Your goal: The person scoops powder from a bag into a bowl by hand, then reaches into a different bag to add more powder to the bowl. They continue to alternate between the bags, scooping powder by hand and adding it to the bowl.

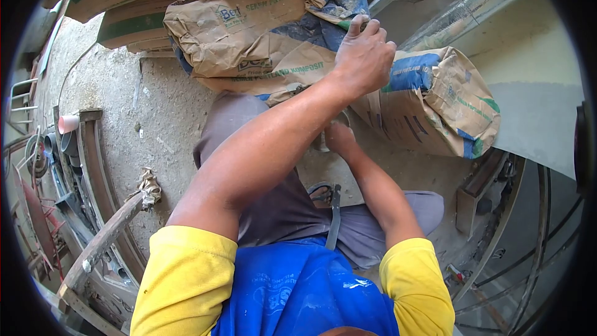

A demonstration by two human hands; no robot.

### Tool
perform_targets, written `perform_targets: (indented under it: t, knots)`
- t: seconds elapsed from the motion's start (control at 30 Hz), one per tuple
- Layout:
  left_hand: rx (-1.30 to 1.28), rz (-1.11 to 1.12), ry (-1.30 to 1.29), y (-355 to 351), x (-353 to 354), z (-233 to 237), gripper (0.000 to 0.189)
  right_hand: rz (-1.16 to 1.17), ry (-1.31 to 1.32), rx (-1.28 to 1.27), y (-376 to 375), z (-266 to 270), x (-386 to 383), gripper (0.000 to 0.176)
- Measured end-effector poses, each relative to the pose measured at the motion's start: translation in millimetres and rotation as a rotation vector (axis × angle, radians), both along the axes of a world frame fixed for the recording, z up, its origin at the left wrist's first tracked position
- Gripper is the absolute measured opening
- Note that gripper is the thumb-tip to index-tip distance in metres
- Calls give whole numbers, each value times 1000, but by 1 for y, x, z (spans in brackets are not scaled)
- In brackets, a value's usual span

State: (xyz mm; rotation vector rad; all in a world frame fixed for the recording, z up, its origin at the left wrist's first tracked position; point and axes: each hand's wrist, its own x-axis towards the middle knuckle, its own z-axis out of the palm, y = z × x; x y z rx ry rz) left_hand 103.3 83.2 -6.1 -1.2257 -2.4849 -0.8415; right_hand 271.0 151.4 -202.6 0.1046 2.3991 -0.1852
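My left hand (367, 56) is closed at the crumpled blue-and-green end of a brown paper cement bag (273, 37) and appears to grip it; the fingertips are partly hidden. The bag lies creased across the upper middle, above my knee. Lower down, partly behind my left forearm, my right hand (340, 137) is closed beside a small greyish rim. What it holds is mostly hidden. Immediately right of my hands lies another cement bag (429, 106), full-looking and on its side, with blue and green print.
More cement bags (137, 22) are piled at the upper left. Long metal profiles (466, 9) lie at the upper right. A wooden frame (102, 236) stands at left, near a pink cup (68, 124). Curved dark bars (535, 236) are at lower right. The concrete floor (155, 124) is rough.
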Motion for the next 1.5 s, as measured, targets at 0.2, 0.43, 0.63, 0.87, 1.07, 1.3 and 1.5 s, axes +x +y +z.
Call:
perform_targets:
  t: [0.2,0.43,0.63,0.87,1.07,1.3,1.5]
  knots:
    - [-5,4,29,1,0,0,17,-65,21,44,6,-2,1,26]
    - [-22,17,37,-1,-1,0,17,-9,-64,51,1,6,5,24]
    - [-19,17,41,0,0,1,17,19,92,63,-3,-5,3,26]
    - [-4,25,51,1,0,-1,19,-110,-70,99,8,12,-1,27]
    - [-20,18,41,0,0,0,18,22,13,-17,9,2,3,23]
    - [3,18,49,1,-1,-1,19,-46,19,65,1,10,-2,27]
    - [-21,13,33,1,0,0,19,-92,48,58,9,-1,1,24]
